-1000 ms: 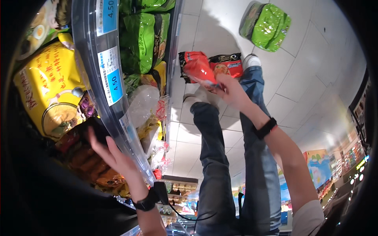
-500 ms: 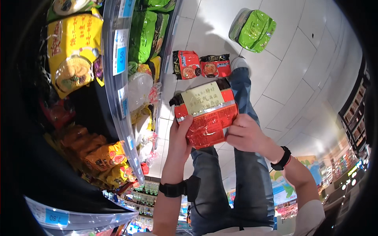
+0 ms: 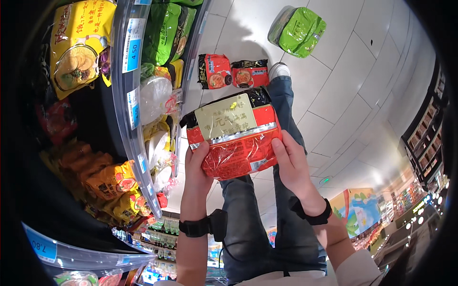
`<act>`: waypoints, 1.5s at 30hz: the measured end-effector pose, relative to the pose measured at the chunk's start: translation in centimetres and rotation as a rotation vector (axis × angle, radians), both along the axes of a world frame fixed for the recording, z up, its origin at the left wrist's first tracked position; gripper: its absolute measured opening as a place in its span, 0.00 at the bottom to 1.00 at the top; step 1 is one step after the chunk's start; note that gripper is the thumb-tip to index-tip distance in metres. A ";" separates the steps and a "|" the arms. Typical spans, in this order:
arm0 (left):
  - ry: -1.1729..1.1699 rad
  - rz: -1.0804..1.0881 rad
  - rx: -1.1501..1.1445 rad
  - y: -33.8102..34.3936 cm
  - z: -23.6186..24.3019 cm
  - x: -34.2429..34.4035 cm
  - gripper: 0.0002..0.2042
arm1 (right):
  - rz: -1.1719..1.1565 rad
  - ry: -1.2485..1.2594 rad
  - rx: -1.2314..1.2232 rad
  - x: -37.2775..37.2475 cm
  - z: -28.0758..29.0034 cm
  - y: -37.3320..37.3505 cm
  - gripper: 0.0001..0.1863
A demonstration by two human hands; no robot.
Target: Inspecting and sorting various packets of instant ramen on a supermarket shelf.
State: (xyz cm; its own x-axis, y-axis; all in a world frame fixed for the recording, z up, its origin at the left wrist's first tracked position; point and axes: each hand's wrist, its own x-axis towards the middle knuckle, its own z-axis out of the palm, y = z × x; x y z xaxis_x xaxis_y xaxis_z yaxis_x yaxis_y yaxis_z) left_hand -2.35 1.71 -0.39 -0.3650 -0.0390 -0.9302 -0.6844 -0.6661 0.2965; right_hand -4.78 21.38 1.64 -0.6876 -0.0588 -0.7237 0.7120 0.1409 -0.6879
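Observation:
A red and black noodle multipack (image 3: 234, 152), with a pale panel across its upper part, is held in front of me over my legs. My left hand (image 3: 198, 169) grips its left edge, thumb on the front. My right hand (image 3: 291, 162) clasps the right edge, thumb along the front and fingers mostly hidden behind. Beyond the pack, two smaller red and black packets (image 3: 215, 75) (image 3: 251, 76) lie side by side on the tiled floor near my shoe (image 3: 279, 71). A green multipack (image 3: 300, 31) lies farther up on the floor.
At my left, shelves with clear price-strip edges (image 3: 126, 124) hold yellow (image 3: 81, 43), green (image 3: 164, 33) and orange (image 3: 112, 183) noodle packs and crumpled plastic wrap (image 3: 155, 97). A dark display rack (image 3: 424, 138) and a colourful panel (image 3: 355, 212) stand at the right across the tiled floor (image 3: 338, 90).
A second ago my left hand was at the shelf and my right over the red packets. Both now hold the multipack; since half a second ago my right thumb has moved onto its front.

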 end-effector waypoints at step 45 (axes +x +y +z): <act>0.110 -0.165 -0.283 0.7 4.5 -3.2 0.19 | -0.592 -0.344 -0.388 -1.5 -0.3 0.7 0.19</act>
